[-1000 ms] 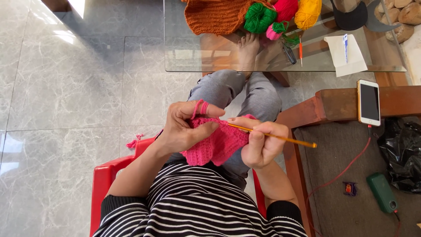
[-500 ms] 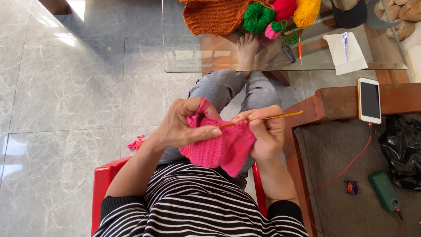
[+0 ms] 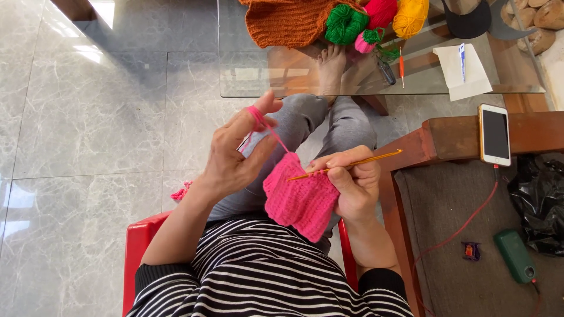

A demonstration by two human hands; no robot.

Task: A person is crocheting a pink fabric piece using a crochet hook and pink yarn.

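Left hand (image 3: 232, 158) raised, pink yarn strand (image 3: 276, 136) looped over index finger, fingers loosely curled. Right hand (image 3: 352, 185) closed on yellow crochet hook (image 3: 352, 164) and pink crocheted piece (image 3: 301, 199). Piece above lap, near striped shirt (image 3: 264, 276), between both hands.

head camera, looking steeply down, close over lap

Phone (image 3: 495, 134), yarn balls (image 3: 345, 23), glass table (image 3: 264, 76)

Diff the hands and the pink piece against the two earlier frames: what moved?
Left hand lifted off the pink crochet piece, drawing the pink yarn taut on its finger. Right hand swung the crochet hook handle upward and kept both. Phone, yarn balls unmoved.
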